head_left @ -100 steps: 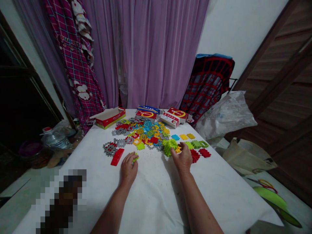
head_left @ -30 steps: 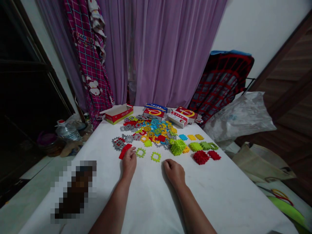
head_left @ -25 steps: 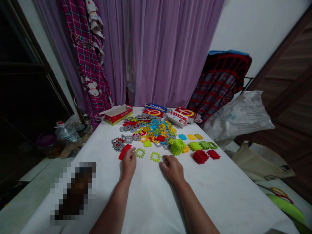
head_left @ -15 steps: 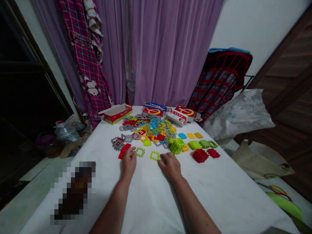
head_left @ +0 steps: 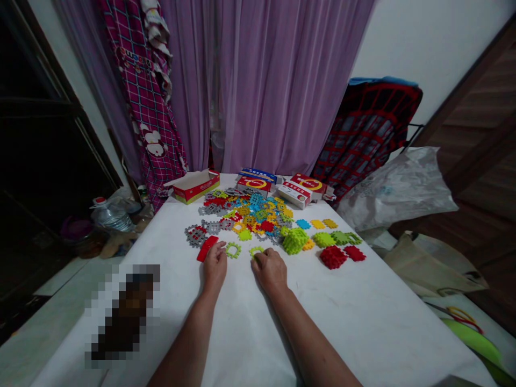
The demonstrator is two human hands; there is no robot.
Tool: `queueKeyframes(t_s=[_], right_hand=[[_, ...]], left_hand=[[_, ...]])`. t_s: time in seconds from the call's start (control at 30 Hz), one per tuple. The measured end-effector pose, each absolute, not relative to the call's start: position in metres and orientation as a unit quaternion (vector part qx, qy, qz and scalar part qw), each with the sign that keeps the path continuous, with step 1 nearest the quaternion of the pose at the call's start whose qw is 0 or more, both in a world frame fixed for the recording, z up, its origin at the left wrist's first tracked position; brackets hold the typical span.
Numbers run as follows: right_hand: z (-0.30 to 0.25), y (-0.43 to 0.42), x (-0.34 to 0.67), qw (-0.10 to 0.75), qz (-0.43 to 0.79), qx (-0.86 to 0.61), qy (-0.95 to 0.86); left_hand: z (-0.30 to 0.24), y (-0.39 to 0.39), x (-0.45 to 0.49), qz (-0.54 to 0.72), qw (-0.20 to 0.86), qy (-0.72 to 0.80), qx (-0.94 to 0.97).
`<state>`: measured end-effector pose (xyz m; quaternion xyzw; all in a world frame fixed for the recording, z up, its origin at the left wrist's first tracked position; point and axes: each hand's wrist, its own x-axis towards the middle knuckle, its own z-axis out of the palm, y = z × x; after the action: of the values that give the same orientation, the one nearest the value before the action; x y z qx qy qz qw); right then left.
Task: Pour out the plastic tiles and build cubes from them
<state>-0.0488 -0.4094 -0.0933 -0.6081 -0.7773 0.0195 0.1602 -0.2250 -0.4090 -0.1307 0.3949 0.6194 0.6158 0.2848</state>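
My right hand (head_left: 271, 270) has its fingers closed over the near edge of a yellow-green, square, open-centred interlocking toy piece (head_left: 255, 250), partly hidden under the fingertips. To the left, my left hand (head_left: 215, 264) rests on the table with its fingers loosely apart, holding nothing that I can see. A curved red piece (head_left: 207, 248) lies by its outer side, partly covered by the hand. Between the two hands lies a second yellow-green open piece (head_left: 233, 250), flat on the cloth. A solid yellow-green square (head_left: 244, 235) sits just beyond them.
A heap of mixed interlocking pieces (head_left: 253, 207) spreads behind my hands. At right stand a green cube (head_left: 295, 241), a red block (head_left: 332, 257) and several flat squares. Small cardboard boxes, including an open one (head_left: 197, 186), line the far edge of the white-covered table (head_left: 363, 322).
My right hand has moved left and closed over the open green piece it was touching at the side. My left hand stays by the red piece. The view has shifted slightly.
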Motion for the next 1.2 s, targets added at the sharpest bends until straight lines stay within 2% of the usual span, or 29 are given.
queueKeyframes(t_s=[0.13,0.37,0.67,0.93,1.07,1.2], right_hand=[[-0.091,-0.406,-0.038,0.161,0.021,-0.591,-0.79],[-0.096,-0.414,-0.021,0.203,0.038,-0.672,-0.711],[-0.091,-0.421,-0.043,0.14,0.011,-0.7,-0.701],[-0.089,-0.424,-0.041,0.137,0.016,-0.714,-0.687],[-0.094,-0.424,-0.038,0.168,0.014,-0.704,-0.69],[-0.106,-0.421,-0.033,0.233,0.005,-0.684,-0.691]], left_hand=[[-0.131,-0.409,-0.225,0.612,0.28,0.622,0.399],[-0.131,-0.408,-0.223,0.613,0.274,0.624,0.4],[-0.128,-0.408,-0.222,0.611,0.26,0.629,0.406],[-0.13,-0.407,-0.223,0.613,0.266,0.622,0.408],[-0.13,-0.408,-0.223,0.611,0.272,0.621,0.408],[-0.132,-0.407,-0.224,0.607,0.272,0.622,0.413]])
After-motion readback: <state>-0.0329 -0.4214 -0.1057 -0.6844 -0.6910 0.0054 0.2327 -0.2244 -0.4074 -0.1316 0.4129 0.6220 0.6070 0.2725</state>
